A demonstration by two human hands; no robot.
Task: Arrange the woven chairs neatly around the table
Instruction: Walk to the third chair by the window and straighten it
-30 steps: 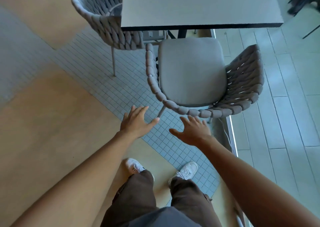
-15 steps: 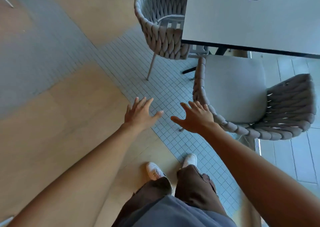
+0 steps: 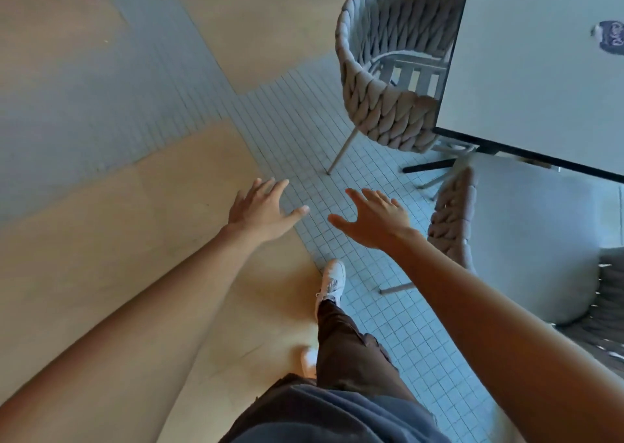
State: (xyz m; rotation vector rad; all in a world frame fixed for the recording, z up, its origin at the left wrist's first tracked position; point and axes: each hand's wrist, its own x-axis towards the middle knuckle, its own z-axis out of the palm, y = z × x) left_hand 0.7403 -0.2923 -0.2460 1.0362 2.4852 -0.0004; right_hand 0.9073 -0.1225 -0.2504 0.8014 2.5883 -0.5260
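Since the frame before, my view has swung left: the table (image 3: 540, 71) and both chairs now sit further right. The cushioned chair (image 3: 526, 240) is partly cut off at the right edge, and the far chair (image 3: 381, 81) is tucked under the table's left side. My left hand (image 3: 263, 209) and right hand (image 3: 374, 220) hover spread wide, holding nothing, over the tiled floor (image 3: 304, 132).

Both arms stretched forward, left hand (image 3: 261, 211) and right hand (image 3: 374, 221) spread, empty
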